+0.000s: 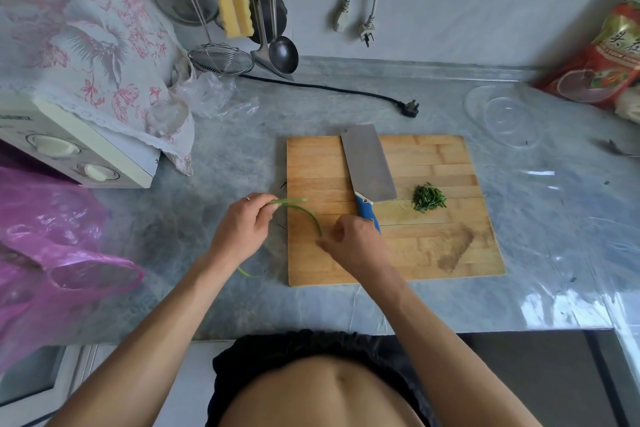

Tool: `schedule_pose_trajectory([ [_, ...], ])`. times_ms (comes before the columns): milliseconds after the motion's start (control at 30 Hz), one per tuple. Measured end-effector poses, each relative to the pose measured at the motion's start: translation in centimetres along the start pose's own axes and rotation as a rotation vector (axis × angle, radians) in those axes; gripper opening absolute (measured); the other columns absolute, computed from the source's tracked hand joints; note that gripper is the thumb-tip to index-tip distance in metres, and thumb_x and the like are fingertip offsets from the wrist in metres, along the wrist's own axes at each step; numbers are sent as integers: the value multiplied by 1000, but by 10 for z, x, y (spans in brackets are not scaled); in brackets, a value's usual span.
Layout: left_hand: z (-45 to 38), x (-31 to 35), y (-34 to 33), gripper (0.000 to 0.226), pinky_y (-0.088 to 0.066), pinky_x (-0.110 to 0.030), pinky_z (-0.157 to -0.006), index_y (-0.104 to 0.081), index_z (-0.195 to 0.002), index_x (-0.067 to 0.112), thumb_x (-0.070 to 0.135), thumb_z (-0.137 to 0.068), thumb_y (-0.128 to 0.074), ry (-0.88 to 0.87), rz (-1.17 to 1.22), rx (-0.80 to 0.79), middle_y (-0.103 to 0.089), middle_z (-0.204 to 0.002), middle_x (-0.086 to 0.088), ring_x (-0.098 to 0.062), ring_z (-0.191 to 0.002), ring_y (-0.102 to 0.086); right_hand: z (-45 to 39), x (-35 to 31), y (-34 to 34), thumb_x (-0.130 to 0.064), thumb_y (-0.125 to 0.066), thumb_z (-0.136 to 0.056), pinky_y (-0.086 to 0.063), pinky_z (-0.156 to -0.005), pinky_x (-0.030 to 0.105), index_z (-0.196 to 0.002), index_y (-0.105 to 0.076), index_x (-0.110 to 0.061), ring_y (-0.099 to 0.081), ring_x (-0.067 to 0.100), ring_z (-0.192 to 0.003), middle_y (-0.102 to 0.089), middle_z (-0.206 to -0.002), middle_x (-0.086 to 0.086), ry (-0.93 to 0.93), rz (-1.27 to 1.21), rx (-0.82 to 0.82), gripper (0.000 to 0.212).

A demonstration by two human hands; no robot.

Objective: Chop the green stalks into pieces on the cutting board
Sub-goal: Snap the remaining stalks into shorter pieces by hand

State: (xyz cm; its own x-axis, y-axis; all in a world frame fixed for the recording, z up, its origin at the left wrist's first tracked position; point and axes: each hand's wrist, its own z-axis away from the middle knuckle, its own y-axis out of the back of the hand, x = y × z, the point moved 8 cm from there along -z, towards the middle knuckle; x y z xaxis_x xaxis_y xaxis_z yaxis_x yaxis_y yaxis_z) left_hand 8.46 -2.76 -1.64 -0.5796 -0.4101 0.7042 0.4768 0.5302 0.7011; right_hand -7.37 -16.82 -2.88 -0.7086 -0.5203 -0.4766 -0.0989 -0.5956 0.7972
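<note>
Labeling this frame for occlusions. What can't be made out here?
Head view only:
- Stalk: both ends hidden inside the left hand and right hand.
- Knife: handle end covered by the right hand; contact unclear.
- Chopped pile: pieces too small to count.
- Red bag: cut off by the right edge.

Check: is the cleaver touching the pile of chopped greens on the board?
Apart. The head view shows bare cutting board between the cleaver blade's right edge and the chopped pile.
</note>
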Motion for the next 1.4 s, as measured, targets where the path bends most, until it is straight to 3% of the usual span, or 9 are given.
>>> schedule_pose_trajectory([
  [200, 9, -8, -7, 27, -36, -12, -61, -73, -101, 10, 28, -92, -55, 51, 74, -103, -53, -76, 10, -1, -67, -52, 4, -21, -11, -21, -57, -92, -47, -63, 34, -92, -62, -8, -60, 27, -82, -58, -100, 8, 106, 86, 61, 14],
  [433, 12, -50, 19, 14, -42, -29, -69, -71, -93, 27, 26, -96, -57, 309, 295, 107, -70, -85, -12, -11, -73, -58, -6, -17, 3, -12, -48, -92, -37, -56, 33, -75, -46, -8, -50, 25, -68, -51, -79, 6, 47, 79, 92, 17],
  [533, 20, -64, 22, 16, -42, -32, -70, -67, -87, 36, 34, -91, -52, 392, 380, 139, -70, -84, -12, -19, -74, -57, -5, -36, 1, -16, -50, -93, -47, -61, 35, -91, -57, -8, -57, 26, -80, -56, -94, 4, 213, 161, 90, 11],
  [667, 27, -65, 22, 20, -41, -15, -65, -65, -82, 37, 27, -93, -53, 406, 370, 158, -65, -74, 4, 5, -64, -55, -7, -81, -18, -20, -50, -95, -49, -67, 36, -118, -59, -10, -51, 27, -108, -52, -118, 9, 462, 253, 18, 27],
  [767, 35, -73, 22, 33, -40, -11, -62, -62, -78, 32, 10, -100, -53, 435, 370, 172, -68, -80, -4, 6, -63, -55, -13, -111, -40, -14, -50, -94, -46, -81, 37, -118, -60, -13, -46, 28, -115, -48, -121, 12, 570, 400, -93, 26],
  [900, 46, -80, 27, 33, -38, -23, -62, -62, -77, 32, 12, -101, -52, 449, 381, 209, -66, -73, -1, -6, -63, -51, -22, -124, -60, -7, -50, -92, -45, -88, 35, -111, -67, -11, -48, 28, -117, -52, -118, 10, 642, 537, -179, 26],
  [1033, 52, -93, 38, 29, -37, -23, -55, -68, -85, 34, 19, -102, -50, 508, 478, 280, -62, -61, 12, 0, -53, -46, -39, -107, -28, -5, -56, -90, -45, -66, 34, -93, -71, -3, -61, 25, -83, -65, -93, 11, 469, -25, -16, 16],
  [1200, 28, -60, 35, 29, -43, -15, -57, -65, -86, 24, 10, -104, -47, 412, 517, 179, -69, -71, 13, 1, -59, -55, -33, -59, 5, -6, -66, -90, -57, -63, 26, -89, -69, -1, -66, 16, -66, -69, -73, 8, -1, -900, 33, 6],
  [1400, -5, -13, 5, 27, -50, -30, -69, -64, -85, 29, 14, -103, -49, 314, 419, -84, -73, -85, 11, -9, -81, -67, -15, -36, 1, -3, -70, -88, -61, -73, 32, -88, -70, -2, -74, 25, -74, -73, -76, 12, -84, -1152, 72, 2],
])
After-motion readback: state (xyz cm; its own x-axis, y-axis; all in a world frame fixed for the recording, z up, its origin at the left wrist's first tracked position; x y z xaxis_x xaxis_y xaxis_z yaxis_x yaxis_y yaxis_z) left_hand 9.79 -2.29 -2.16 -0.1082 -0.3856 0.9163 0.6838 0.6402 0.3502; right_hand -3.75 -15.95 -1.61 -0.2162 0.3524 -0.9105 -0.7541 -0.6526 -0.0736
